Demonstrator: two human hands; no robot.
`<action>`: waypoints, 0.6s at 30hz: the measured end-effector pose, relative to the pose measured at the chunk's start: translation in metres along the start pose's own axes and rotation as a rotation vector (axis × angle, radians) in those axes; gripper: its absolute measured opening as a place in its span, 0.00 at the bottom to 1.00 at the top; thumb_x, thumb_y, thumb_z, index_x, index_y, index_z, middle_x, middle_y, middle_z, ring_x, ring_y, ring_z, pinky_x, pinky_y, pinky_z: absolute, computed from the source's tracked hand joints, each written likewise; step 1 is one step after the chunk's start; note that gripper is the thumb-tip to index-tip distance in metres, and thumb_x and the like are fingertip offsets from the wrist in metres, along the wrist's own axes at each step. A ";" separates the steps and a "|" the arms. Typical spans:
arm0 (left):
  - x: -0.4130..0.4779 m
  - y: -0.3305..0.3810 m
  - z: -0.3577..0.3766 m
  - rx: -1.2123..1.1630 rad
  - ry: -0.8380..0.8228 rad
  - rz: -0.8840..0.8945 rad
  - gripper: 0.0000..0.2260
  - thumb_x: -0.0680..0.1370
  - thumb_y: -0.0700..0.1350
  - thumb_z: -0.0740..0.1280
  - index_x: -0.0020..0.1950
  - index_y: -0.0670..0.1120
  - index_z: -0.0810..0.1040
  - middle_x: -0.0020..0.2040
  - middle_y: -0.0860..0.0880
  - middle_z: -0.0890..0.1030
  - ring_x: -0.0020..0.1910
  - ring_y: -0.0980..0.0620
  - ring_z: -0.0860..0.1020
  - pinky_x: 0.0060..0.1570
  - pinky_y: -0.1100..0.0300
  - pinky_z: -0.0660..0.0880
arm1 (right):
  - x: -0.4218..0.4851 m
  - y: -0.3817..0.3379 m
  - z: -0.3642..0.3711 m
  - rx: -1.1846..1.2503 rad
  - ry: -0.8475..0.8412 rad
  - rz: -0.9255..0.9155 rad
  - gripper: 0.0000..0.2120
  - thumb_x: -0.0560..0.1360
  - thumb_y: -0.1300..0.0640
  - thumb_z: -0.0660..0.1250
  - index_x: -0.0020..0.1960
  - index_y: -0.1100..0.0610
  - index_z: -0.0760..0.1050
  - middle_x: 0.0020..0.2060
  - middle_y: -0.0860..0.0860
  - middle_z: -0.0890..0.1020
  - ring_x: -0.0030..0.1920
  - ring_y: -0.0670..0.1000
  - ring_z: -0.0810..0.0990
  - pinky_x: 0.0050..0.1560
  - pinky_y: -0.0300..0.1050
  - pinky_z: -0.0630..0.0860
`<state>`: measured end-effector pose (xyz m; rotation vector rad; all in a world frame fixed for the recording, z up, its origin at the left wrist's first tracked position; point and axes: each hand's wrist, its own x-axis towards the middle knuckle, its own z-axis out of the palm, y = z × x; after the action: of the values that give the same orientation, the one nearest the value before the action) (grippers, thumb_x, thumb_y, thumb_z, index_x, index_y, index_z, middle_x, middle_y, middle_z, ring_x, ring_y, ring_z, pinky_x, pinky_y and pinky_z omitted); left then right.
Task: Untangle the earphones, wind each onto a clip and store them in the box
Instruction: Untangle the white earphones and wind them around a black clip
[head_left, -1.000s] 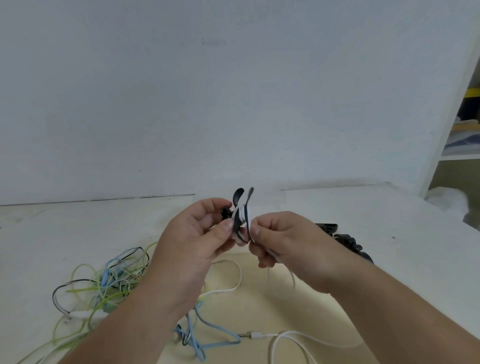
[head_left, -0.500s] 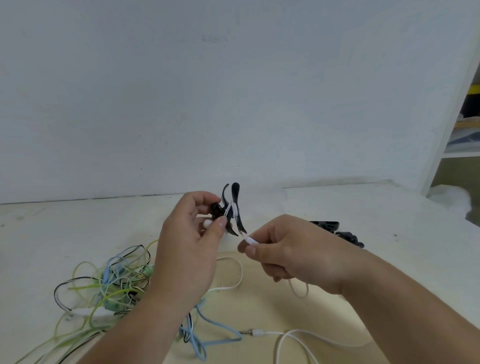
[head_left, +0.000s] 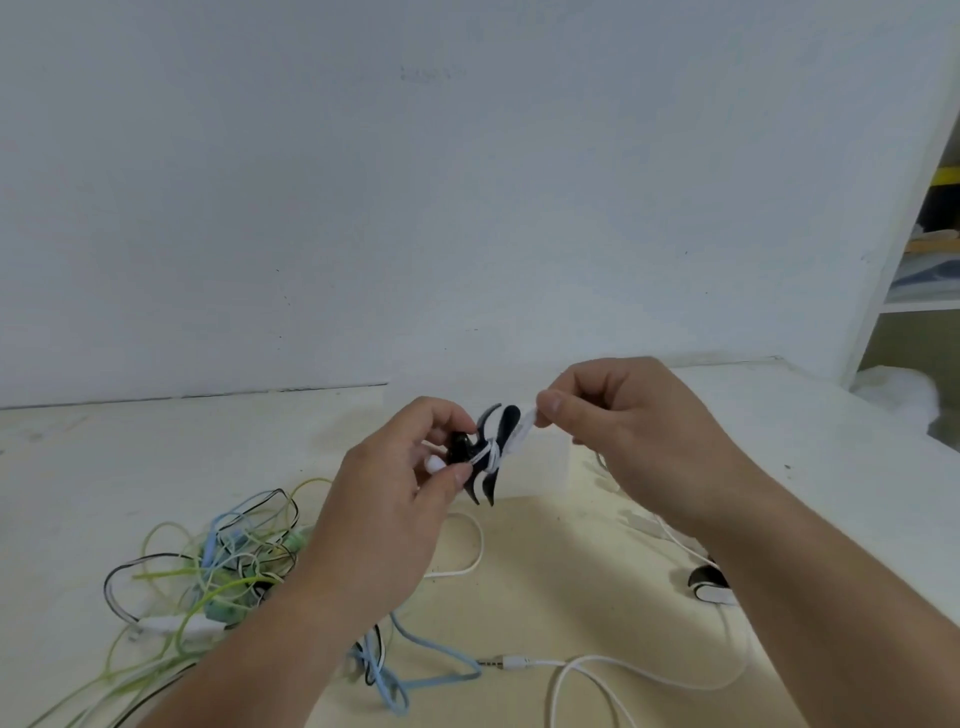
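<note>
1. White cord: hold taut, pinched in the right hand, just up-right of the black clip.
2. Steady the clip, gripped by curled left hand fingers, above the table.
3. Lay turns snugly at the waist.

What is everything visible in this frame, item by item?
black plastic winder clip: one, black, held above the table
white earphone cable: one, white, partly wound on the clip, rest trailing on the table
tangle of earphone cables: one heap, green, blue and black, table left
translucent plastic box: one, whitish, behind the clip
dark clip-like piece: one, black, by the right forearm, partly hidden
white table: one, off-white
shelf unit: one, white, far right
left hand: grips the clip
right hand: pinches the white cable
</note>
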<state>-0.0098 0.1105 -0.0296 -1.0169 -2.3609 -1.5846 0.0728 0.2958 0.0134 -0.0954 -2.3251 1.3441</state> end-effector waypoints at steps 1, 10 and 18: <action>-0.001 0.000 0.001 0.010 -0.028 0.006 0.14 0.77 0.37 0.70 0.49 0.58 0.78 0.43 0.55 0.82 0.43 0.54 0.81 0.41 0.69 0.72 | 0.000 0.000 0.001 -0.012 0.004 -0.015 0.12 0.79 0.55 0.68 0.37 0.55 0.81 0.24 0.46 0.66 0.24 0.44 0.62 0.26 0.31 0.60; 0.000 0.007 0.005 -0.360 -0.154 0.006 0.10 0.71 0.38 0.68 0.49 0.49 0.80 0.45 0.44 0.83 0.42 0.50 0.82 0.46 0.64 0.77 | 0.008 0.018 0.011 -0.030 -0.030 0.104 0.15 0.80 0.50 0.65 0.39 0.56 0.82 0.32 0.51 0.73 0.34 0.48 0.72 0.38 0.50 0.74; 0.003 0.009 0.007 -0.446 0.067 -0.076 0.12 0.76 0.30 0.68 0.52 0.45 0.79 0.46 0.46 0.86 0.42 0.51 0.83 0.48 0.59 0.78 | 0.000 0.025 0.040 -0.025 -0.357 0.147 0.16 0.82 0.57 0.60 0.39 0.55 0.81 0.28 0.45 0.73 0.31 0.46 0.71 0.40 0.42 0.71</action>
<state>-0.0048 0.1199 -0.0251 -0.9284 -2.0690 -2.1995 0.0520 0.2768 -0.0244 -0.0368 -2.6751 1.5074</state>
